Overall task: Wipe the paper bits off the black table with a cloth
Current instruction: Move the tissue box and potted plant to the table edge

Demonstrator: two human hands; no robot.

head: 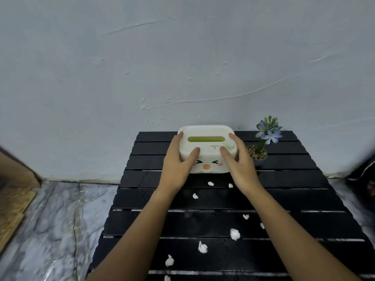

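A cream tissue box (207,151) with a green slot and a cartoon face stands at the far middle of the black slatted table (304,199). My left hand (178,165) grips its left side and my right hand (237,165) grips its right side, thumbs on the lid. Several white paper bits lie on the table between and near my forearms, such as one bit (235,234), another bit (202,248) and a third bit (169,261). No cloth is in view.
A small pot with a purple flower (261,147) stands just right of the box, close to my right hand. A pale wall rises behind the table. Marbled floor (56,220) lies to the left, with a brown board (14,199) at the far left.
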